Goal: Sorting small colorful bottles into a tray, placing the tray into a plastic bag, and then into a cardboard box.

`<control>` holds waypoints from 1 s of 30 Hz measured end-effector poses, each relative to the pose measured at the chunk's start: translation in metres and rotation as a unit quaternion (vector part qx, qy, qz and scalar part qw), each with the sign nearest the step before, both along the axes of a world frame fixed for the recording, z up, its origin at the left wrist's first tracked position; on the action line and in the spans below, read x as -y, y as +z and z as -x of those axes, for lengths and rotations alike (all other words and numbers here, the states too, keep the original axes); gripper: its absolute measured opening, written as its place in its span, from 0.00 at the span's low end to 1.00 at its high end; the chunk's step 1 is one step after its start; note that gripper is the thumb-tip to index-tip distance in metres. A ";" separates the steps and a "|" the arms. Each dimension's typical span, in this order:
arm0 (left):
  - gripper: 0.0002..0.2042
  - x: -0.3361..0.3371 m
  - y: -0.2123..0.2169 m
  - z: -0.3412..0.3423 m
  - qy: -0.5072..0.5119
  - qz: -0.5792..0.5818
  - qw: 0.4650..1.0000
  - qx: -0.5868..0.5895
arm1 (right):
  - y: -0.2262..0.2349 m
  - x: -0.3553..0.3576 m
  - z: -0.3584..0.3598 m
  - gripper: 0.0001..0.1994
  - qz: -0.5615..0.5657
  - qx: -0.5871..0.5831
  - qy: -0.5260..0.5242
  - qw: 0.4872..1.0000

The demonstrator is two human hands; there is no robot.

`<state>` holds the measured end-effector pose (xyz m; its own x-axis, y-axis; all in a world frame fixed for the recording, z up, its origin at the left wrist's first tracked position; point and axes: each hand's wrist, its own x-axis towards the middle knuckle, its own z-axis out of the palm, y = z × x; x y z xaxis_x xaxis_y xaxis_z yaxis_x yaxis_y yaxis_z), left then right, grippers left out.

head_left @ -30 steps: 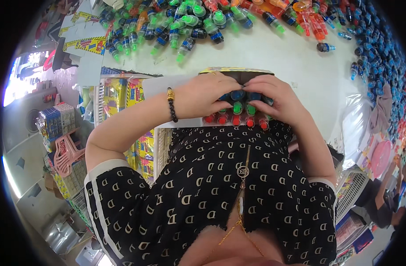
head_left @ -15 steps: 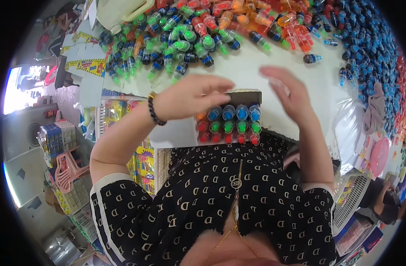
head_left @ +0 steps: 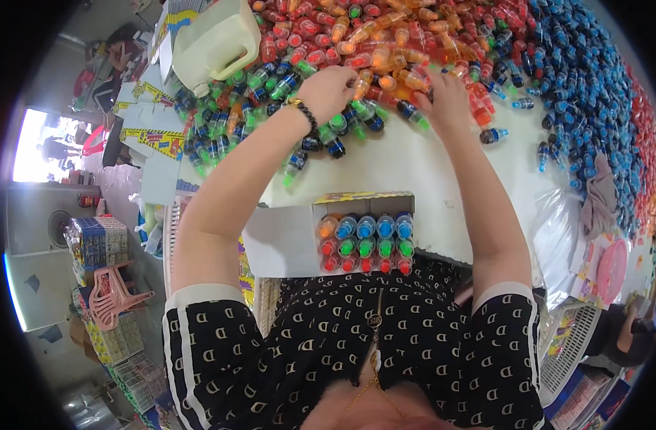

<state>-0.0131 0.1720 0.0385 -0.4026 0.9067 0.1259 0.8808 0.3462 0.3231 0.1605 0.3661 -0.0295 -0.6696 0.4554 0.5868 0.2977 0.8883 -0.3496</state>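
Hands reached far into the bottle pile point(head_left: 385, 50): left hand point(head_left: 329, 89) curled shut on bottles, right hand point(head_left: 446, 100) spread open over them. Box point(head_left: 364, 240), partly filled, sat near the table edge.

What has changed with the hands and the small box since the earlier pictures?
Both hands left the box and reached forward into the pile of small bottles: left hand, right hand. The box stayed at the table edge, its bottle rows unchanged.
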 end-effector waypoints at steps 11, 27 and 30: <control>0.18 -0.041 -0.027 -0.019 0.103 0.113 0.963 -0.221 | 0.020 0.009 0.025 0.14 0.377 -0.231 0.094 0.892; 0.15 -0.041 -0.039 -0.001 0.132 0.035 0.972 -0.192 | 0.044 0.019 0.063 0.13 -0.101 0.006 0.111 0.989; 0.13 -0.041 -0.025 0.010 0.104 -0.086 0.991 -0.011 | 0.033 0.014 0.082 0.08 -0.159 0.059 0.103 0.980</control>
